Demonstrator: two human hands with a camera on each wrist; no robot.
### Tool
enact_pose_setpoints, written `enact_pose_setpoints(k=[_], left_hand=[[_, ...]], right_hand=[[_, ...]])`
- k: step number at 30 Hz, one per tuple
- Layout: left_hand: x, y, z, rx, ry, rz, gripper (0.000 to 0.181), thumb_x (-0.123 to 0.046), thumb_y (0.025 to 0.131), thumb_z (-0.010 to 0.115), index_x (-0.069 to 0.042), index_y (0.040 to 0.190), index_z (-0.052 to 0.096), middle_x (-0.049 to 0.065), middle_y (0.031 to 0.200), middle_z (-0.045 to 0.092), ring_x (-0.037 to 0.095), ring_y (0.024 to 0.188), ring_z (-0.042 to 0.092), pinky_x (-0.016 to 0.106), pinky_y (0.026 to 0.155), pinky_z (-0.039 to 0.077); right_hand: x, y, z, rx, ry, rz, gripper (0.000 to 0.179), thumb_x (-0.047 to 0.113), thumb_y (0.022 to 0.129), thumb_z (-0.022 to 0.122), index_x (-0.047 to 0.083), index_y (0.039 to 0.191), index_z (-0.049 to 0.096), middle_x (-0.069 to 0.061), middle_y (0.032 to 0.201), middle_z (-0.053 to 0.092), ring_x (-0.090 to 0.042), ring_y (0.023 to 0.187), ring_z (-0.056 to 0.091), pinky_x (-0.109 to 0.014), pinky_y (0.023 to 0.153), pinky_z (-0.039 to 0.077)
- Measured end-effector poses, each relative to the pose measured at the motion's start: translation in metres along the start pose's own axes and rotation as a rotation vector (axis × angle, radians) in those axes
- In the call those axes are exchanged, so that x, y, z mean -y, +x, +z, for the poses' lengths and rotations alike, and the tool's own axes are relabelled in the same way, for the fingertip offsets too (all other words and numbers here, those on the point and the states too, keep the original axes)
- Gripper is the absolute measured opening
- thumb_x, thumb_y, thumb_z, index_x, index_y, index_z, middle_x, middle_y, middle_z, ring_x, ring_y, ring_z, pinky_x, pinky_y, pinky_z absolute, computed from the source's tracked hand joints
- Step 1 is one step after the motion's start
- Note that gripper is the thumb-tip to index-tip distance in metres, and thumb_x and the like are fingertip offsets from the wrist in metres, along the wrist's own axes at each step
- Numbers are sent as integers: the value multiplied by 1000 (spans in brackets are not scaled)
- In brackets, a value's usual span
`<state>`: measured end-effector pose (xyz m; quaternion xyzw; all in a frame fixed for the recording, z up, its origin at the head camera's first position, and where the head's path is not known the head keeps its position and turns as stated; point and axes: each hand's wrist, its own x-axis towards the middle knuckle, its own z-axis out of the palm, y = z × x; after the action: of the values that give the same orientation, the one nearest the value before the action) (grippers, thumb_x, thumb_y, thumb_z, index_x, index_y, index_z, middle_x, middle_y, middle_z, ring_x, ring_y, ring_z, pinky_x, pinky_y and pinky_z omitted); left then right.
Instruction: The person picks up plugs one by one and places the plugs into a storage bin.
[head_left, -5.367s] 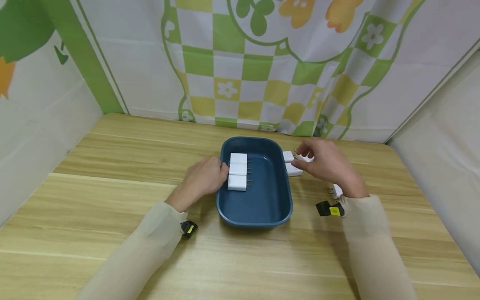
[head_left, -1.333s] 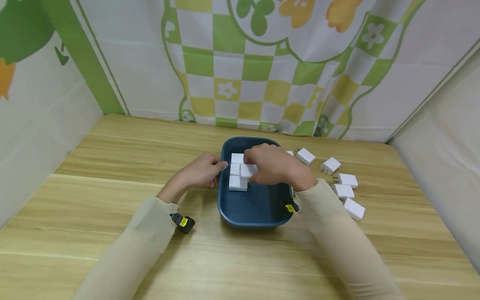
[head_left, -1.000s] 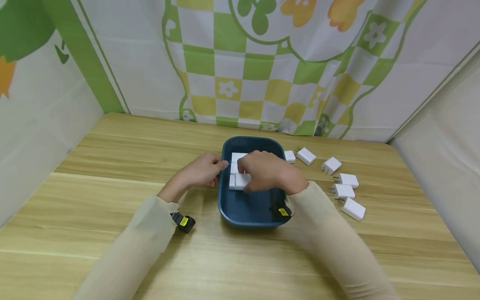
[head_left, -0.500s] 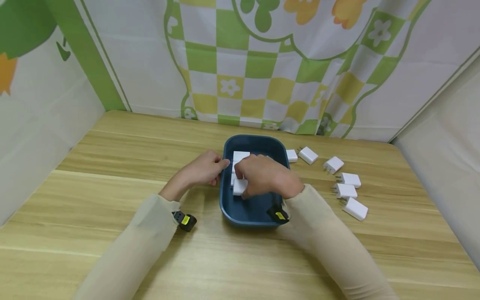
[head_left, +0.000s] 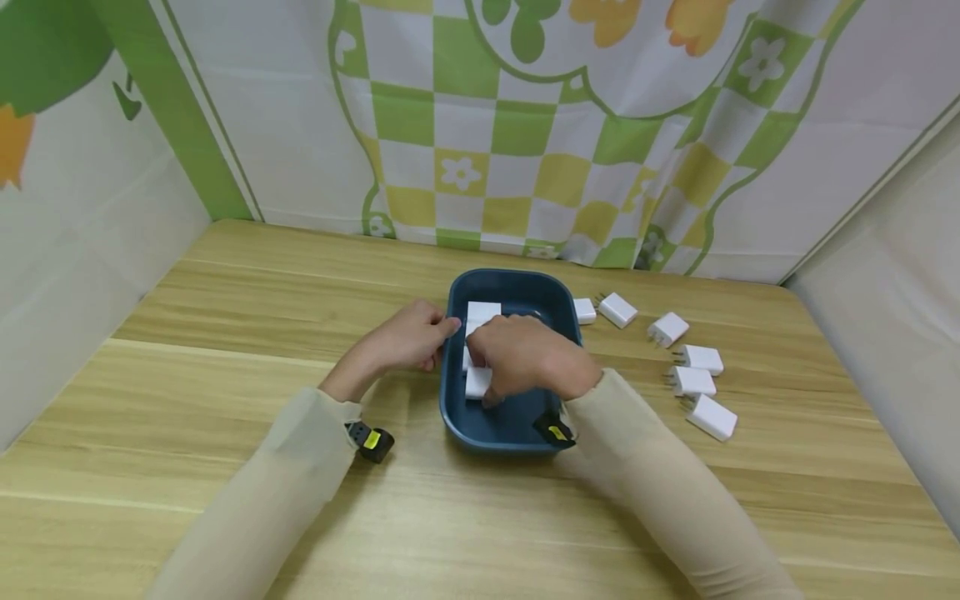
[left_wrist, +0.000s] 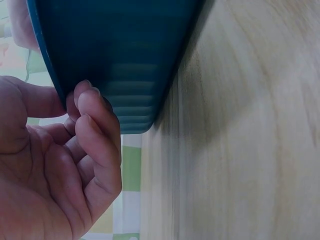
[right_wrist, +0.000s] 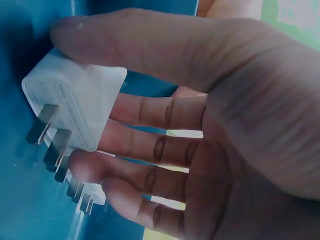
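A dark blue plastic bin [head_left: 501, 442] stands on the wooden table. My left hand [head_left: 405, 337] pinches its left rim; in the left wrist view the thumb lies over the rim and the fingertips against the outer wall. Inside the bin, my right hand [head_left: 528, 354] holds a white plug-in charger [head_left: 477, 383] between thumb and fingers. This charger sits at the near end of a row of white chargers [head_left: 483, 312] along the left wall, partly hidden by the hand. In the right wrist view the held charger [right_wrist: 75, 100] shows its two metal prongs, with more prongs lined up beyond.
To the right of the bin lie several loose white chargers: one charger [head_left: 583, 311] close against the bin wall, another charger [head_left: 617, 310] beside it, and a near-right charger [head_left: 712, 417] at the end of the scatter. A patterned curtain [head_left: 461, 200] hangs behind the table.
My right hand has come from the chargers on the table into the bin with one charger, then lowered it to the row's near end. My left hand stays at the rim.
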<state>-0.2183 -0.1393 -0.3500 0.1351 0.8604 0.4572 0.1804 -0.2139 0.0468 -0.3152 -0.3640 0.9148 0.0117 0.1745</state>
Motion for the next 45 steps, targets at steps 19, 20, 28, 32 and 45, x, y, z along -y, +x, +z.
enact_pose_setpoints(k=[19,20,28,32,45], left_hand=[[-1,1,1,-11,25,3,38,-17,109,44,-3,77,58,6,63,56,12,49,52,25,52,44],[-1,1,2,-11,26,4,38,-16,109,44,-3,77,58,6,63,56,12,49,52,25,52,44],[-2,0,2,-12,33,-3,39,-16,109,44,-3,76,58,6,63,56,13,49,51,25,52,43],[-3,1,2,-11,32,-5,38,-16,109,43,-2,77,59,6,63,56,13,49,51,25,52,43],[-1,2,2,-2,17,-1,39,-17,109,43,-3,76,58,7,64,56,13,50,51,27,53,44]], right_hand=[[2,4,5,1,9,-30,39,29,77,90,13,107,70,4,95,67,-14,83,59,-32,80,49],[2,4,6,-4,8,-33,39,29,77,90,13,106,70,4,95,66,-14,83,59,-32,80,49],[2,3,8,-29,-16,-40,40,28,78,90,12,108,70,2,98,67,-15,86,59,-33,82,50],[2,3,8,-35,-13,-40,41,29,77,90,12,108,70,2,99,67,-15,86,59,-33,83,50],[2,3,7,-78,15,-35,49,36,68,96,10,102,71,0,93,69,-12,77,62,-31,75,52]])
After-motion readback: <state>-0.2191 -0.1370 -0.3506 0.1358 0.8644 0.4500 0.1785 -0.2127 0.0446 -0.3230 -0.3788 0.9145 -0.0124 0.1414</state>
